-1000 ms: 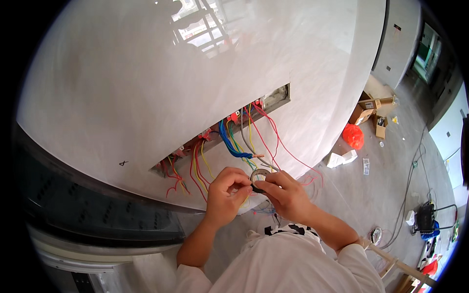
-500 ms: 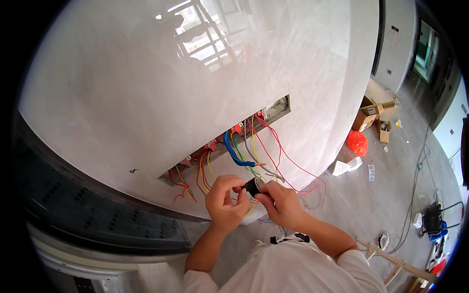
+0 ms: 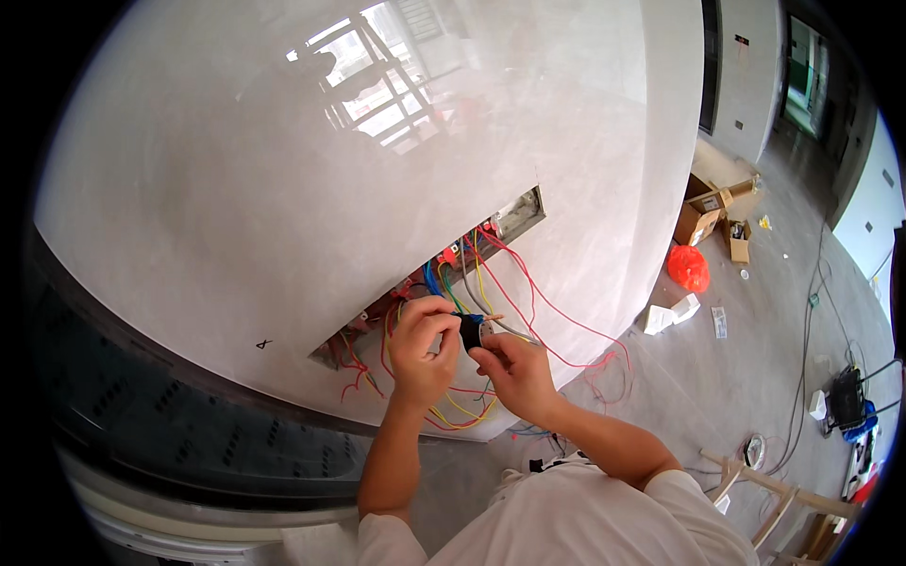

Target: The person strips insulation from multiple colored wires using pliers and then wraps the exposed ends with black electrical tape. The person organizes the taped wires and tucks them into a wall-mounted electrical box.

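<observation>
My left hand [image 3: 423, 354] is raised in front of a long slot [image 3: 519, 212] cut in the white wall, its fingers pinched at the end of a black tape roll [image 3: 470, 332]. My right hand [image 3: 514, 377], lower and to the right, grips the roll. The blue wire bundle [image 3: 431, 281] hangs directly behind the tape, with a bare copper end [image 3: 494, 318] showing just above it; whether tape touches it is hard to tell. Red, yellow, green and grey wires [image 3: 533, 292] dangle from red fittings [image 3: 448, 256] in the slot.
Cardboard boxes [image 3: 703, 222], an orange bag [image 3: 689, 271] and white packaging [image 3: 665, 316] lie on the floor at right. Cables [image 3: 807, 368], a black framed object [image 3: 847, 401] and a wooden frame [image 3: 783, 509] are farther down. A dark panel [image 3: 189, 424] lines the lower left.
Both hands have risen with the tape up to the blue bundle, which they now partly cover. The roll has turned from showing its ring to showing its black side.
</observation>
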`<state>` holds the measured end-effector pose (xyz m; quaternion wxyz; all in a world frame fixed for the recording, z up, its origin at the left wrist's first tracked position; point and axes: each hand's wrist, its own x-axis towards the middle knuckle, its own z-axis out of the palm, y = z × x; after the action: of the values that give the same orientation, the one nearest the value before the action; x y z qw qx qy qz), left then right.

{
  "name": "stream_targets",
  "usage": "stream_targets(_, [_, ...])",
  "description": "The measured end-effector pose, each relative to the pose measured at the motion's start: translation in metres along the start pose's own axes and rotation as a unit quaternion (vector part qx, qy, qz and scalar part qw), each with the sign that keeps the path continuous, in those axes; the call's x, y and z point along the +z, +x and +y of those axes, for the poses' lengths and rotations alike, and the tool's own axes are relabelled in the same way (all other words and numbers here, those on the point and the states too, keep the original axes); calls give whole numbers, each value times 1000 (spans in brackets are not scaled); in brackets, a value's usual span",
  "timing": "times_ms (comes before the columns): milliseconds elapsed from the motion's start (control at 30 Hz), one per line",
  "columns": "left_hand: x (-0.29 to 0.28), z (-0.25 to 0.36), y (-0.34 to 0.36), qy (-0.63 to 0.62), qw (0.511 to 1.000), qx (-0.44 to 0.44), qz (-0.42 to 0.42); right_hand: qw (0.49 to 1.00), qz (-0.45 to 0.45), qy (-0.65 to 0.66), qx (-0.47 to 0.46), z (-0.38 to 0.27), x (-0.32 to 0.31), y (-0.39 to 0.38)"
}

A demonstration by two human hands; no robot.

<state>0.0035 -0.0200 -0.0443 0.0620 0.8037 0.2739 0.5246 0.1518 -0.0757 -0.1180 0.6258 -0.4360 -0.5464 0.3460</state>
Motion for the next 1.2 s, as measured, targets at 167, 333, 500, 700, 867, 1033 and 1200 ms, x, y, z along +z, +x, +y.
stream_targets(167, [-1, -3, 3, 18, 999, -10, -46, 999, 12, -26, -25, 10, 0, 4])
stream_targets(333, [-8, 1, 13, 96, 986, 35, -133, 996, 9, -76, -33, 16, -5, 7])
stream_targets(500, [-11, -3, 13, 120, 978, 12, -172, 986, 16, -136, -98, 12, -5, 9])
stream_targets(700, [-26, -2, 21, 111, 967, -29, -226, 940, 24, -234, -247, 2, -10, 26])
stream_targets(867, [-28, -9, 13, -35, 979, -88, -183, 940, -39, -259, -217, -4, -25, 52])
stream_targets(1033, [-16, -13, 4, -63, 989, -27, -131, 963, -233, 96, 92, -58, -54, 86])
stream_targets(1200, [-1, -25, -3, -45, 992, -10, -116, 923, -296, 200, 145, -80, -79, 98])
